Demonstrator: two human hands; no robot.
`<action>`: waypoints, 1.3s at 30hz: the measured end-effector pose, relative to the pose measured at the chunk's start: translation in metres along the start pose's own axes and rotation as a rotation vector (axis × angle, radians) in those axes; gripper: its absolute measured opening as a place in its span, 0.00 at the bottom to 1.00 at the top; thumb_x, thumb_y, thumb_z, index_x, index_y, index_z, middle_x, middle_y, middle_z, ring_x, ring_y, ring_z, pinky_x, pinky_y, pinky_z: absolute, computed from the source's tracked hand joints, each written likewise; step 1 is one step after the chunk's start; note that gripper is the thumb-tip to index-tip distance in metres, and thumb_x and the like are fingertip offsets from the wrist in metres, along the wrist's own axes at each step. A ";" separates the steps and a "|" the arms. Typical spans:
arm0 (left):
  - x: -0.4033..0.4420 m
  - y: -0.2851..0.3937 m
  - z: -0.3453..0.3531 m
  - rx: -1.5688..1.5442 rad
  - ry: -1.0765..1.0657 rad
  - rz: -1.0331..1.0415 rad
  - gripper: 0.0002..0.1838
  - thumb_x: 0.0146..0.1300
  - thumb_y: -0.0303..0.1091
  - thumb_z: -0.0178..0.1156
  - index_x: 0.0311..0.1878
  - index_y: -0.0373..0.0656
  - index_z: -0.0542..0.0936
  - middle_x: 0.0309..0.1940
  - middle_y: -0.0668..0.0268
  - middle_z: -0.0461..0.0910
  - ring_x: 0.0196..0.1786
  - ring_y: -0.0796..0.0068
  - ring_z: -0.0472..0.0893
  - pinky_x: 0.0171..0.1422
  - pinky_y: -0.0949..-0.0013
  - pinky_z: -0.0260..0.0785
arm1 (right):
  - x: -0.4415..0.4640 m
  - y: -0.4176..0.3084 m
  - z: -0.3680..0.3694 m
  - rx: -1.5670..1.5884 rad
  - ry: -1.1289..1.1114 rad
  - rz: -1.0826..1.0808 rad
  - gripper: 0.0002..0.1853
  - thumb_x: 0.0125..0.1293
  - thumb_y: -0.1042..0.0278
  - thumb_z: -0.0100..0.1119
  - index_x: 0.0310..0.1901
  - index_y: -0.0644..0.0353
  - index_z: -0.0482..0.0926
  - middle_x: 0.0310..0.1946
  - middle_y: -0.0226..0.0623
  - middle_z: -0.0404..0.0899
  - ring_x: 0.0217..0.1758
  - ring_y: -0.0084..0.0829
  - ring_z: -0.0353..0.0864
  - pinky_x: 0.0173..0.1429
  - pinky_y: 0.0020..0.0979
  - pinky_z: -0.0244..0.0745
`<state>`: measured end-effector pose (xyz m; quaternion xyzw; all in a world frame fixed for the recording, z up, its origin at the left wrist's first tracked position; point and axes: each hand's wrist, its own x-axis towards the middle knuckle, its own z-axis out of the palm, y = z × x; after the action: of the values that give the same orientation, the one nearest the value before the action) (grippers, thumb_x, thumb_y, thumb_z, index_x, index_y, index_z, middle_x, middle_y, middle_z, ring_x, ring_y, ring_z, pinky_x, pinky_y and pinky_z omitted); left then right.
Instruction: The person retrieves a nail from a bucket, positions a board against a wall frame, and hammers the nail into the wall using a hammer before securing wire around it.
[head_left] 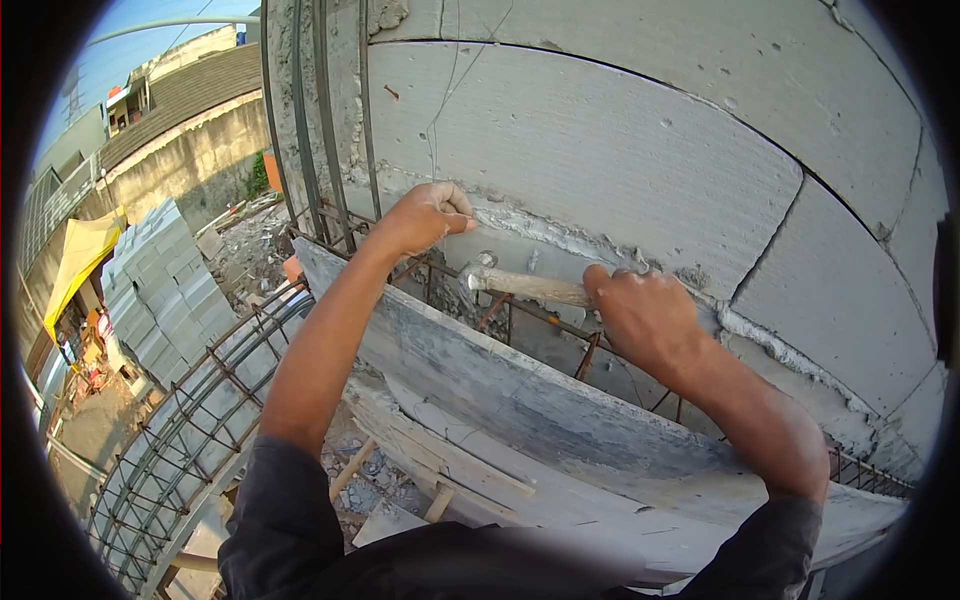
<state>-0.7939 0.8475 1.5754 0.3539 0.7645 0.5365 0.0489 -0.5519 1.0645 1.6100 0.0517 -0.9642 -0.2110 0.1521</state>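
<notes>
The right hand (645,320) is closing round a hammer (540,289) by its handle, leaving the head free beyond the grip. Farther off, the left hand (430,220) is pinching beside the wall (590,150), perhaps for steadying; what, I cannot tell.

The right hand (645,318) grips a hammer (525,287) beside the block wall (580,150).

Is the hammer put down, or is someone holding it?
Held: the right hand grips the hammer by its wooden handle, and the head sticks out past the fist.
</notes>
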 end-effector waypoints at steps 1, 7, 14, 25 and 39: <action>0.000 -0.005 -0.002 -0.006 -0.005 0.008 0.07 0.63 0.27 0.70 0.40 0.40 0.80 0.35 0.69 0.82 0.39 0.80 0.79 0.45 0.76 0.71 | -0.003 -0.006 0.001 0.035 0.041 -0.044 0.04 0.69 0.71 0.53 0.41 0.61 0.74 0.29 0.45 0.83 0.32 0.45 0.89 0.29 0.40 0.84; -0.001 0.000 -0.003 0.038 0.019 -0.007 0.09 0.61 0.30 0.72 0.39 0.40 0.82 0.34 0.68 0.82 0.36 0.79 0.78 0.41 0.73 0.71 | -0.010 -0.028 -0.057 0.286 0.420 -0.308 0.05 0.68 0.71 0.56 0.40 0.61 0.72 0.28 0.43 0.80 0.28 0.45 0.87 0.27 0.41 0.82; 0.004 0.001 -0.008 0.035 0.056 0.013 0.08 0.62 0.30 0.71 0.40 0.40 0.82 0.33 0.67 0.83 0.36 0.77 0.79 0.41 0.71 0.71 | 0.004 -0.006 -0.029 0.139 -0.091 0.043 0.06 0.69 0.73 0.54 0.43 0.66 0.72 0.31 0.54 0.85 0.35 0.49 0.90 0.32 0.45 0.85; -0.008 -0.008 0.002 0.138 0.062 0.094 0.09 0.60 0.30 0.72 0.40 0.40 0.82 0.33 0.67 0.82 0.37 0.76 0.79 0.43 0.73 0.71 | 0.014 0.008 -0.031 0.153 -0.024 0.152 0.06 0.70 0.72 0.54 0.43 0.65 0.72 0.30 0.52 0.84 0.33 0.48 0.89 0.33 0.44 0.84; 0.001 -0.003 0.000 0.117 0.056 0.043 0.09 0.61 0.29 0.72 0.38 0.40 0.80 0.34 0.70 0.82 0.36 0.82 0.78 0.43 0.76 0.70 | 0.004 0.007 -0.029 0.157 0.081 0.144 0.05 0.67 0.75 0.55 0.41 0.66 0.72 0.29 0.52 0.84 0.32 0.49 0.89 0.29 0.44 0.83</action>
<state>-0.7961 0.8477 1.5728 0.3574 0.7879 0.5014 -0.0049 -0.5470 1.0591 1.6387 0.0025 -0.9721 -0.1209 0.2010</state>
